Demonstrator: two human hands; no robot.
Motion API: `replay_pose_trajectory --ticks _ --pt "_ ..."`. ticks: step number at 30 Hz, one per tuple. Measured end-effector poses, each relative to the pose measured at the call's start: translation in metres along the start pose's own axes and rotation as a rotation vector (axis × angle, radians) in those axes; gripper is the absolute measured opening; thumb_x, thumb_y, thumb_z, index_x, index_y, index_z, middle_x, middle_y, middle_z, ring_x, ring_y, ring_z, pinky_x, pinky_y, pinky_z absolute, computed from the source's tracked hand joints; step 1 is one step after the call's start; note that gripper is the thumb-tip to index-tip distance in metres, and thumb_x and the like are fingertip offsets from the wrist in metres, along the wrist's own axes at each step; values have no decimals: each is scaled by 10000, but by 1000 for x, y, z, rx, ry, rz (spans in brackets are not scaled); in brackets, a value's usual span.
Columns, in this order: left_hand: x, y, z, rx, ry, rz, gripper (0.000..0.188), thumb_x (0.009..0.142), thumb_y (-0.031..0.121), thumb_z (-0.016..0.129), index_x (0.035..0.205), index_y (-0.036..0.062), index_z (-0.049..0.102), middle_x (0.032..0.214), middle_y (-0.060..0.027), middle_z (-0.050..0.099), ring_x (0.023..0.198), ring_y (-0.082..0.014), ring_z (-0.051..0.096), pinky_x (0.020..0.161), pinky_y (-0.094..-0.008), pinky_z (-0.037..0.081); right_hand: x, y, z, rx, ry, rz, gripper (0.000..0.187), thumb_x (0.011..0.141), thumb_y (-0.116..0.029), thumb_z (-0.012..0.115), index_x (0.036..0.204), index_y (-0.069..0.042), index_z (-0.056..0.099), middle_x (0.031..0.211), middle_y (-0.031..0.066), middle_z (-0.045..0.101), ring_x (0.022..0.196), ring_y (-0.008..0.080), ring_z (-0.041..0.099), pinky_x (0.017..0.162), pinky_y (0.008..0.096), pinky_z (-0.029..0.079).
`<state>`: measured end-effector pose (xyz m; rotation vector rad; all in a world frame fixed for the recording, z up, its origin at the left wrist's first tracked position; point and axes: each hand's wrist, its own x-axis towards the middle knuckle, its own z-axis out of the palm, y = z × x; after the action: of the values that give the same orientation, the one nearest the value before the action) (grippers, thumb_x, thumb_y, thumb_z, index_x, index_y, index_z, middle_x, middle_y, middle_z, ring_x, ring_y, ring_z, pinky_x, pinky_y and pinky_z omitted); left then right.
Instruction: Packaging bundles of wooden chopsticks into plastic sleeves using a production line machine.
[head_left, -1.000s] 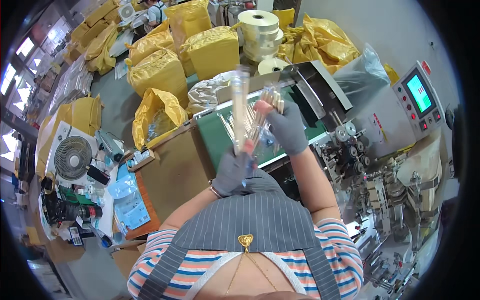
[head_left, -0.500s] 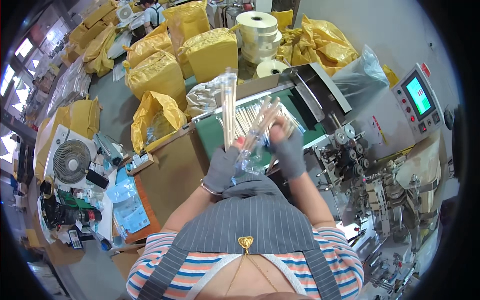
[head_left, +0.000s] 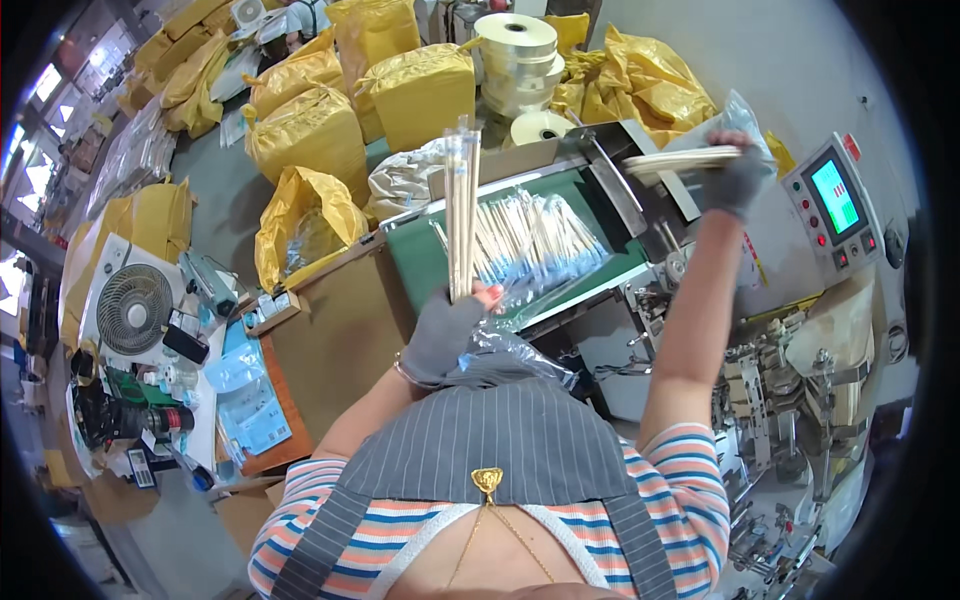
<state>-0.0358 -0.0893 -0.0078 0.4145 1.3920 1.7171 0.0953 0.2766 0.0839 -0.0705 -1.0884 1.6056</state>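
My left hand [head_left: 445, 330], in a grey fingerless glove, is closed round the lower end of an upright bundle of wooden chopsticks in clear wrappers [head_left: 461, 215]. Out to the far right, my gloved right hand [head_left: 738, 185] grips several pale wooden chopsticks [head_left: 685, 160] that lie nearly level and point left; motion blurs its fingers. Between the hands, many wrapped chopsticks [head_left: 535, 235] lie side by side on a green conveyor belt [head_left: 415, 260]. Crumpled clear film [head_left: 510, 345] hangs below my left hand, against the apron.
A machine with rollers [head_left: 680, 268] and a control screen [head_left: 838, 190] stands at the right. Brown cardboard [head_left: 345, 335] lies left of the belt. Beyond are yellow sacks [head_left: 420, 95] and stacked film rolls [head_left: 515, 60]. A fan [head_left: 135, 308] stands at the left.
My right hand has moved from beside my left hand out to the far right, carrying chopsticks with it. My left hand has stayed nearly in place, and more of the belt shows.
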Motion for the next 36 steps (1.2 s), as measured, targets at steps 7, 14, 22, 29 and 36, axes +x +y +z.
replay_pose_trajectory --ticks 7,14,22,29,36 --pt "1 -4 16 185 -118 -10 220 798 206 639 813 -11 606 702 -38 587 645 -90 514 590 -231 412 -94 41 79 -333 -272 629 339 829 -267 539 1105 -70 551 581 -75 399 473 22 376 426 182 317" --pt "-6 -6 15 299 -153 234 565 899 519 416 1091 19 595 742 12 572 580 -48 464 492 -219 378 -144 41 132 -669 -327 361 286 806 -302 602 851 -21 631 692 1 557 577 56 469 507 200 362" --pt "-3 -1 20 269 -30 277 386 912 351 504 1074 8 572 718 45 521 553 -10 409 468 -175 337 -153 45 130 -761 -299 334 194 775 -185 653 855 -14 610 647 -29 518 539 35 450 473 187 343" --pt "-6 -3 23 74 47 221 311 903 307 533 924 5 606 600 26 497 479 -23 407 428 -175 324 -149 33 133 -594 -257 438 145 777 -157 637 787 -17 601 582 -21 509 486 41 440 424 214 327" --pt "-8 5 26 60 57 229 421 932 393 441 980 5 596 612 15 521 468 -25 410 420 -173 318 -169 38 150 -682 -262 232 216 800 -214 628 811 1 619 617 15 556 568 77 485 524 250 399"
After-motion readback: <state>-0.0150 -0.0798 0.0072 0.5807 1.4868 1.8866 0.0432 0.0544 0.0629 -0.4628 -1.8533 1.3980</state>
